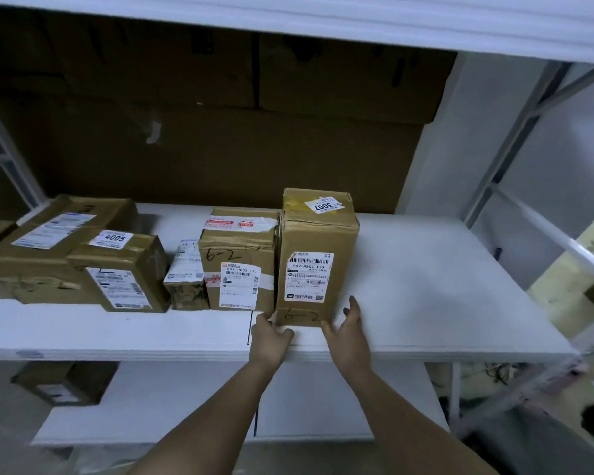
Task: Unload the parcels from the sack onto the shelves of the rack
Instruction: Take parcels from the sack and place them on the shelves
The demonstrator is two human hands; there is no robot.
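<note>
- sack not in frame; left boxes [31, 248] cut by the left edge
- tall box [318, 258] upright on middle shelf [443, 286], touching box [239, 265] on its left
- readable: "3007", "507-p802 t70", "6-2"; left box "4005"; small print blurred
- left hand [270, 337] curled at near-left bottom corner, right hand [348, 332] spread on near-right corner, both touching it

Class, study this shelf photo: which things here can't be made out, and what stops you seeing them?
1. Sack: nowhere in the head view.
2. Flat parcel at far left: cut off by the frame edge.
3. Small print on the tall parcel label: too small to read.
4. Box on the lower shelf: partly hidden by the middle shelf.
5. Left hand fingertips: tucked against the tall parcel's base.
</note>
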